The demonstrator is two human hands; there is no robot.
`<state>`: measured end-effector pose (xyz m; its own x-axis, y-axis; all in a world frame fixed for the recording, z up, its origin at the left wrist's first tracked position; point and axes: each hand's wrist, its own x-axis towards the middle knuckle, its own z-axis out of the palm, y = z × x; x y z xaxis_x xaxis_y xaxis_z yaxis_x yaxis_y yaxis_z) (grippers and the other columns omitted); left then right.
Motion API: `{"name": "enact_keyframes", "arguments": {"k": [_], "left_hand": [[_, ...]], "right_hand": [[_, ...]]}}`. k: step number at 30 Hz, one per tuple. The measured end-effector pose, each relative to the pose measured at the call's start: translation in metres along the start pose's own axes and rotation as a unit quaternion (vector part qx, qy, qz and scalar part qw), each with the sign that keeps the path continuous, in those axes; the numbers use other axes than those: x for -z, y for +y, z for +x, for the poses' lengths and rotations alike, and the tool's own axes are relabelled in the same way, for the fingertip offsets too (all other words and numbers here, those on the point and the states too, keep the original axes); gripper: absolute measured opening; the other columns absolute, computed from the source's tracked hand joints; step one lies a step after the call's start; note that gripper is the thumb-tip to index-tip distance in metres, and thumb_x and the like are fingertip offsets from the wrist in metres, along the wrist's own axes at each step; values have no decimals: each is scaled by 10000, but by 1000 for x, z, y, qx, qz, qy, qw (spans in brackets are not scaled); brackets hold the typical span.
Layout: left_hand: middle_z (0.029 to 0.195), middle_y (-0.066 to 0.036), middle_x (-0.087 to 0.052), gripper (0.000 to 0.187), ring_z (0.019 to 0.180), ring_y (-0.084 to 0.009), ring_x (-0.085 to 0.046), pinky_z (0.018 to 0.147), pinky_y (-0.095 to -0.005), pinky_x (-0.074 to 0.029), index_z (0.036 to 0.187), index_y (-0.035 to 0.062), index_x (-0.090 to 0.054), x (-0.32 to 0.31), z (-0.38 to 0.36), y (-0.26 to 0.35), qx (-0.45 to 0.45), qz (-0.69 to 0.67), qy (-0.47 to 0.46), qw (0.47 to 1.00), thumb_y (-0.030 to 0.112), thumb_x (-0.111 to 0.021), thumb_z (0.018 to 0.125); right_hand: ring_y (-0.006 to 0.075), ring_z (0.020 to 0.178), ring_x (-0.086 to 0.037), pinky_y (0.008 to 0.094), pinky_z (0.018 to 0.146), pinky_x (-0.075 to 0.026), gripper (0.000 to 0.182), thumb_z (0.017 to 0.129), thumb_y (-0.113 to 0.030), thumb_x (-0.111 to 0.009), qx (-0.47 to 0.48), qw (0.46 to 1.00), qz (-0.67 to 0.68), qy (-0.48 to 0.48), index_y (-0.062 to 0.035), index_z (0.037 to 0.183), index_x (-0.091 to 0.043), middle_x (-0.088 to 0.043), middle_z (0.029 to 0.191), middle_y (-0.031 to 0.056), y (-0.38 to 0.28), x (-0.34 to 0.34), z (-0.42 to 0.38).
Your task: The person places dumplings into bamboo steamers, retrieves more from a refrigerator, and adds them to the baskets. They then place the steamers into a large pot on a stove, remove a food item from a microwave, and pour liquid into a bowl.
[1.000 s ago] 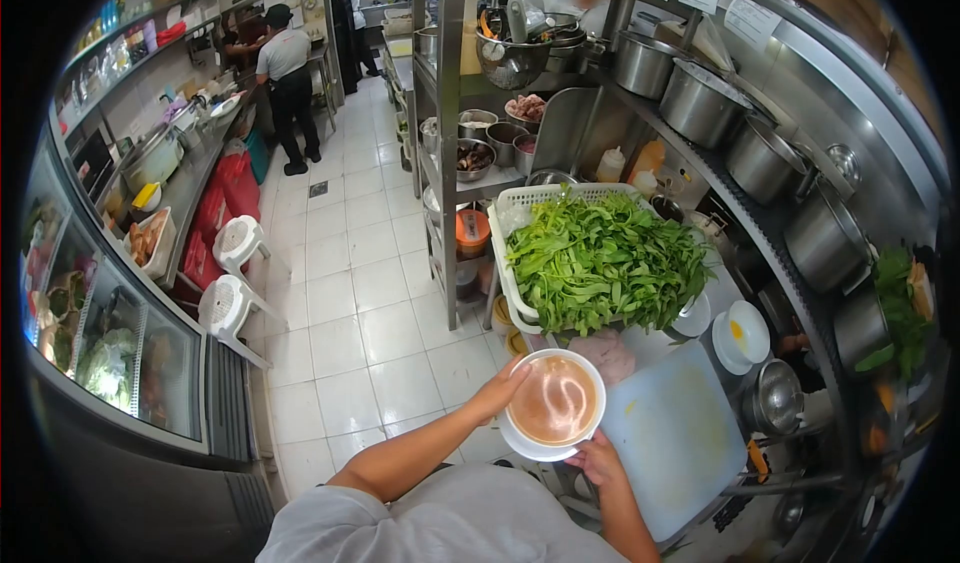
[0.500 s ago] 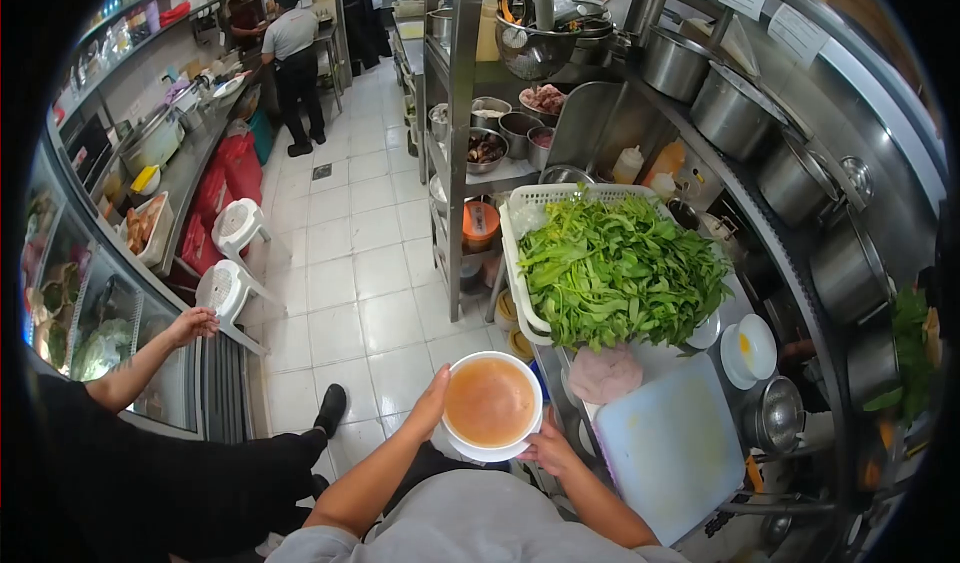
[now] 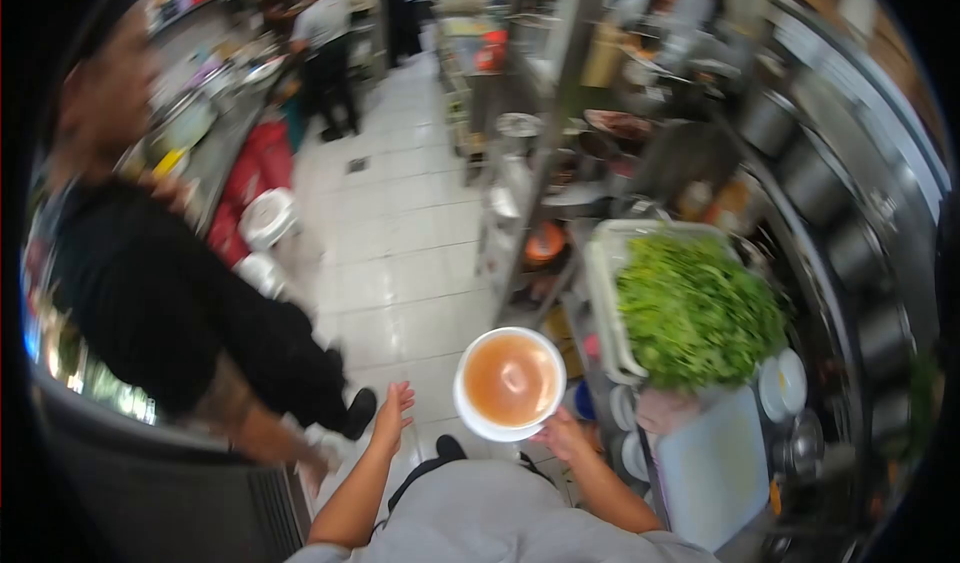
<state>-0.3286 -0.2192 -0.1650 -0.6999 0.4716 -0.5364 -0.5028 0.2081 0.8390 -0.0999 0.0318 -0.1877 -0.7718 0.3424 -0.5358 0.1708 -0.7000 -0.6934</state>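
A white bowl (image 3: 461, 403) filled with orange-brown broth (image 3: 512, 378) is held in front of my body, above the tiled floor. My right hand (image 3: 563, 435) grips its lower right edge. To the left of the bowl, my left hand (image 3: 393, 410) is raised and apart from it, fingers stretched out with nothing in them. Beside my right arm lies a pale cutting board (image 3: 712, 468), with a pinkish cloth (image 3: 667, 410) at its far end.
A white basket (image 3: 608, 308) of leafy greens (image 3: 695, 308) stands on the right counter. A person in black (image 3: 150, 283) is close on my left. White stools (image 3: 268, 218) and red bags (image 3: 262, 155) line the left side; another person (image 3: 325, 48) stands farther back.
My left hand has let go of the bowl and moved left. The bowl stays in my right hand. The person in black has come further into view, and the camera has turned left.
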Motion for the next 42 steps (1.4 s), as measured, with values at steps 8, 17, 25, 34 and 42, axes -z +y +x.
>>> {"name": "enact_keyframes", "arguments": {"k": [8,17,25,34,42], "left_hand": [[1249,-113,-515,753,1145,-240,-468,916,-444,-367,1254,66,-492,105,-24,-38,136,-23,100,985,680,-308,860],[1249,-117,-519,664,1108,-226,-513,892,-395,-397,1242,27,-500,118,28,10,103,-20,107,989,579,-377,895],[988,-137,-643,490,942,-205,-592,827,-307,-442,1078,7,-617,158,148,58,25,209,134,968,441,-508,879],[808,-112,-634,422,713,-207,-609,610,-373,-479,974,10,-630,288,184,1,155,147,313,925,401,-558,832],[938,-109,-571,423,778,-256,-623,581,-436,-485,1065,49,-528,326,153,-43,428,-45,356,829,413,-525,852]], "right_hand": [[206,806,-666,323,604,-571,432,869,-90,-503,19,1000,24,-1,-137,1283,-391,-622,1056,89,-18,-51,51],[187,793,-664,292,592,-563,426,878,-115,-513,-18,1000,-24,-9,-132,1287,-398,-618,1070,85,-42,-87,131],[213,797,-670,304,603,-581,439,867,-95,-515,-37,998,-38,-46,-110,1288,-391,-613,1078,104,-76,-142,234],[183,762,-671,292,572,-573,348,870,-91,-521,-64,990,-74,-102,-112,1212,-459,-639,1002,81,-135,-225,393],[182,775,-663,303,618,-552,393,851,-91,-509,-83,980,-136,-117,-120,1235,-432,-634,1002,64,-177,-335,552]]}}
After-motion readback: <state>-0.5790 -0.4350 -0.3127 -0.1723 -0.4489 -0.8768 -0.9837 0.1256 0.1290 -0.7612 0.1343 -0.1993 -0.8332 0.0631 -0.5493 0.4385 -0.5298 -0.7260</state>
